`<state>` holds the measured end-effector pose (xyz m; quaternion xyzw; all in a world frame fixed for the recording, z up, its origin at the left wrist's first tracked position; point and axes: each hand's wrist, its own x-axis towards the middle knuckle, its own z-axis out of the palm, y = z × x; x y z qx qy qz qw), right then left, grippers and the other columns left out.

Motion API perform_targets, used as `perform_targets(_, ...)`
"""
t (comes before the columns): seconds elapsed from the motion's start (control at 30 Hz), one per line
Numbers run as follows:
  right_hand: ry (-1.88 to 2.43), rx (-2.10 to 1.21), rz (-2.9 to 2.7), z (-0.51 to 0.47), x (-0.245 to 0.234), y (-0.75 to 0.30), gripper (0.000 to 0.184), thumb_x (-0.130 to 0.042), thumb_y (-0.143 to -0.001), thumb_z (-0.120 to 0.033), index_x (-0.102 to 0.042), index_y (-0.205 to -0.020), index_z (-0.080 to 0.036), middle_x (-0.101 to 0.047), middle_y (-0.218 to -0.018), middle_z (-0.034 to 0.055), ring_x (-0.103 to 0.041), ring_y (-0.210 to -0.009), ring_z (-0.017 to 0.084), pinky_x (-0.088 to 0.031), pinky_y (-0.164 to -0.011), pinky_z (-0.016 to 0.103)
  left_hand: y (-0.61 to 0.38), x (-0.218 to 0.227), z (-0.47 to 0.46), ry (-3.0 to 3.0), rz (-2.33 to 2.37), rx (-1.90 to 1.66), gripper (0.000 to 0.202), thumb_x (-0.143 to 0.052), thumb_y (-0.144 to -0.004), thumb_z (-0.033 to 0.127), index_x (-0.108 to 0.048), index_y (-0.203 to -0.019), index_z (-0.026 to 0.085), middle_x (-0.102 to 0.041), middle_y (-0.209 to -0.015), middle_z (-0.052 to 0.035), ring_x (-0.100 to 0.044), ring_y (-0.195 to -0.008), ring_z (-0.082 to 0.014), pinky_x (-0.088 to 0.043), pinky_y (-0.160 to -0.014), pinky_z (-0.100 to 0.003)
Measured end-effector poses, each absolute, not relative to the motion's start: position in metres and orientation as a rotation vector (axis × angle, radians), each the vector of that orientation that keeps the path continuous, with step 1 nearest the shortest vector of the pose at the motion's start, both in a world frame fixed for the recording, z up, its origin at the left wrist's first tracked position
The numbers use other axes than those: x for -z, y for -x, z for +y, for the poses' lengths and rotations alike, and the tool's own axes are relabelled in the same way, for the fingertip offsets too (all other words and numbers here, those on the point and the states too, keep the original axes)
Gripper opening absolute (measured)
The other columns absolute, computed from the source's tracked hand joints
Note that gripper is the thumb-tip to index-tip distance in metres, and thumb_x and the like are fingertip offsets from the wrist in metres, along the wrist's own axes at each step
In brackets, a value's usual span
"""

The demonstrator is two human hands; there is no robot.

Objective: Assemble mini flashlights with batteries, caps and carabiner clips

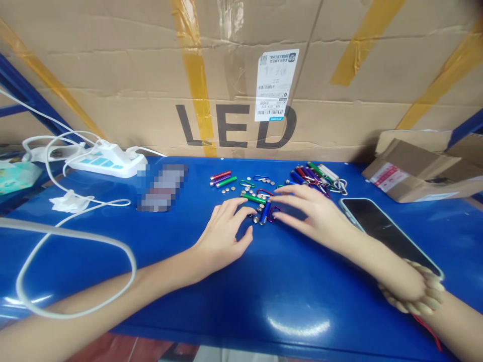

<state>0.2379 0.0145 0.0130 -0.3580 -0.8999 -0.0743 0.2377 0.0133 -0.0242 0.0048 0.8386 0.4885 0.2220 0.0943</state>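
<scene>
Loose parts lie between my two hands on the blue table. My left hand (226,231) has its fingers apart, the fingertips at the near end of a green tube (253,198) and some small round metal pieces (256,219). My right hand (315,211) is spread too, its fingertips beside a blue tube (265,213) and a purple-red carabiner (275,214). Neither hand visibly grips anything. Just beyond are a red carabiner (265,192), a green carabiner (247,184) and a blue carabiner (260,178). Red, purple and green tubes (226,182) lie side by side behind my left hand.
A pile of coloured tubes with carabiners (313,176) lies behind my right hand. A phone (390,234) and an open cardboard box (411,168) are at the right. On the left are a power strip (109,160) and a looping white cable (134,261). A large carton (143,75) stands behind.
</scene>
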Motion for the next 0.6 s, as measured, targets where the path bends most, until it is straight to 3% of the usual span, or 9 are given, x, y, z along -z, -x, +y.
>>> perform_targets(0.1,0.794,0.232,-2.623,0.007,-0.010,-0.228,0.027,-0.050,-0.091,-0.028,-0.062,-0.115,-0.021,-0.060,-0.120,0.0085,-0.053,-0.112,0.022,-0.044,-0.090,0.036,-0.014,-0.005,-0.025,-2.451,1.549,-0.669,0.023,-0.046,-0.084,0.022,-0.054,-0.105,0.019,-0.055,-0.112,-0.0082,-0.050,-0.105,-0.0232,-0.038,-0.086,-0.039)
perform_targets(0.2,0.736,0.397,-2.634,0.007,-0.006,-0.225,0.023,-0.048,-0.092,-0.022,-0.065,-0.106,-0.020,-0.063,-0.112,0.0077,-0.055,-0.106,0.022,-0.043,-0.086,0.035,-0.015,-0.005,-0.025,-2.421,1.539,-0.642,0.016,-0.046,-0.083,0.021,-0.054,-0.096,0.019,-0.058,-0.099,-0.0049,-0.050,-0.093,-0.0209,-0.038,-0.080,-0.037)
perform_targets(0.37,0.695,0.573,-2.622,0.010,-0.006,-0.225,0.015,-0.050,-0.090,-0.020,-0.064,-0.095,-0.016,-0.067,-0.105,0.0055,-0.059,-0.089,0.019,-0.042,-0.074,0.031,-0.015,-0.005,-0.023,-2.381,1.392,-0.641,0.012,-0.047,-0.083,0.018,-0.052,-0.093,0.019,-0.060,-0.097,-0.0018,-0.049,-0.092,-0.0184,-0.036,-0.082,-0.035)
perform_targets(0.6,0.644,0.168,-2.402,-0.004,-0.021,-0.220,0.011,-0.054,-0.089,-0.022,-0.057,-0.095,-0.014,-0.067,-0.087,0.0054,-0.061,-0.081,0.014,-0.047,-0.073,0.024,-0.015,-0.008,-0.027,-2.431,1.310,-0.748,0.022,-0.053,-0.080,0.024,-0.051,-0.101,0.018,-0.058,-0.093,-0.0027,-0.051,-0.088,-0.0176,-0.037,-0.079,-0.034)
